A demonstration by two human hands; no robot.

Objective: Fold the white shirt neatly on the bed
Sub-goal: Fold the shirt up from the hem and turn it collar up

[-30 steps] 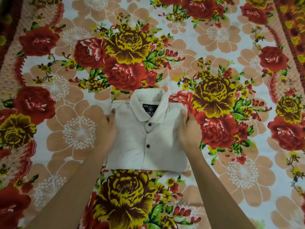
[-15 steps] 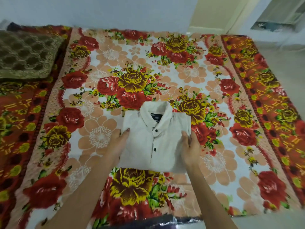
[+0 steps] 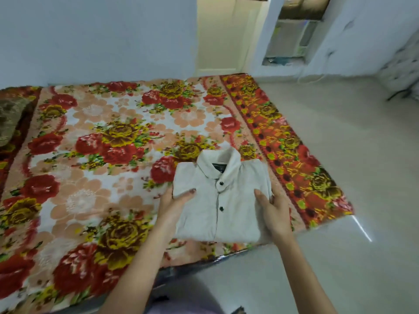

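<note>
Status: folding is essentially complete. The shirt (image 3: pixel 223 209) is a compact rectangle, front face up. The collar (image 3: pixel 218 160) sits at the far end and two dark buttons (image 3: pixel 221 183) line the placket. No sleeve or hem shows outside the outline, and the side edges look straight.

Location: the shirt is over the near right corner of the bed (image 3: pixel 95 196), close to the edge that borders the floor (image 3: pixel 340 155). I cannot tell whether it rests on the cover or is raised just above it.

Grasp: my left hand (image 3: pixel 174 203) holds the left edge and my right hand (image 3: pixel 275 211) holds the right edge. On each side the thumb lies on top of the cloth and the other fingers (image 3: pixel 280 199) go down past the edge and grip the stack between them.

Remaining, as I judge it: set the stack flat on the bed, well in from the corner, release both edges, and smooth any ridge near the collar. The stack could sag or open if one side is let go first.
</note>
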